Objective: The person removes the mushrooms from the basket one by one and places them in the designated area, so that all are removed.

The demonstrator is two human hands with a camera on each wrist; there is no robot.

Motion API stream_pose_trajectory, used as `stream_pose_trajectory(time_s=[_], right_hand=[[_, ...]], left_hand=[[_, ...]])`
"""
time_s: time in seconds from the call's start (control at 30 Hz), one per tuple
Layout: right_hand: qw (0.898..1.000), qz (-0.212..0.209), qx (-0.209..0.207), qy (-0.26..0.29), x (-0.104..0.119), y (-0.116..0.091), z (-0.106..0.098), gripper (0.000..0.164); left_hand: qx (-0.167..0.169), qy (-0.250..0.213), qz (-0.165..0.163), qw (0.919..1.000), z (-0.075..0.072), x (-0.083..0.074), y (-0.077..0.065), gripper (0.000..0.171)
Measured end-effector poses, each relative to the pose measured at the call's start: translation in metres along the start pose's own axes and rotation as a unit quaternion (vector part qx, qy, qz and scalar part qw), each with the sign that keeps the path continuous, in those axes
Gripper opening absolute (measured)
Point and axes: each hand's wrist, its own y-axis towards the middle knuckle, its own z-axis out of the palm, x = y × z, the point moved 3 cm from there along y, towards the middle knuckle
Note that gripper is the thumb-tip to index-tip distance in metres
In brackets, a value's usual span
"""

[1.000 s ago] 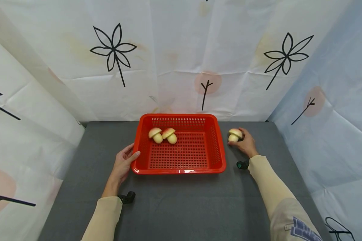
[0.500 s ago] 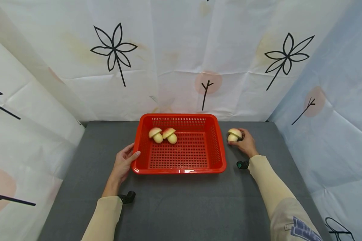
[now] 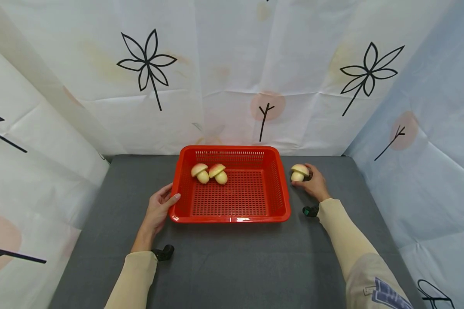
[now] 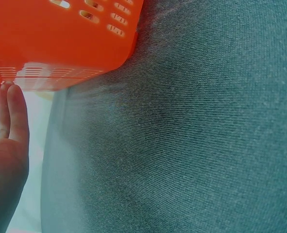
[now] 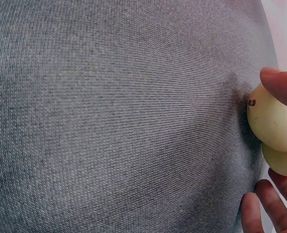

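Right of the red plastic basket [image 3: 232,219], my right hand [image 3: 313,184] holds a toy mushroom [image 3: 299,171] between thumb and fingers, low over the grey cloth. Its cap is cream with a reddish top, its stem pale yellow. In the right wrist view the thumb [image 5: 281,85] lies along the pale stem [image 5: 274,116], with the fingers on the cap side. My left hand [image 3: 157,210] grips the basket's left side, thumb over the rim and fingers against the outer wall [image 4: 85,39]. Two similar mushrooms, a left one [image 3: 200,173] and a right one [image 3: 218,174], lie inside at the back left.
A dark grey cloth [image 3: 232,266] covers the table. White printed fabric [image 3: 224,64] hangs behind it and along both sides. Black wrist devices sit on the left wrist [image 3: 163,253] and the right wrist [image 3: 311,211].
The mushroom in my right hand has shifted very slightly left, toward the basket. My left hand, the basket and the two mushrooms inside keep their places.
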Motion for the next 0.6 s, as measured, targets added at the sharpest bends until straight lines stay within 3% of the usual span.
stream_pose_trajectory(time_s=[0.6], right_hand=[[1.0,0.005,0.004,0.024,0.001,-0.009,-0.014,0.095]], left_hand=[[-0.001,0.005,-0.005,1.0,0.001,-0.001,0.0,0.064]])
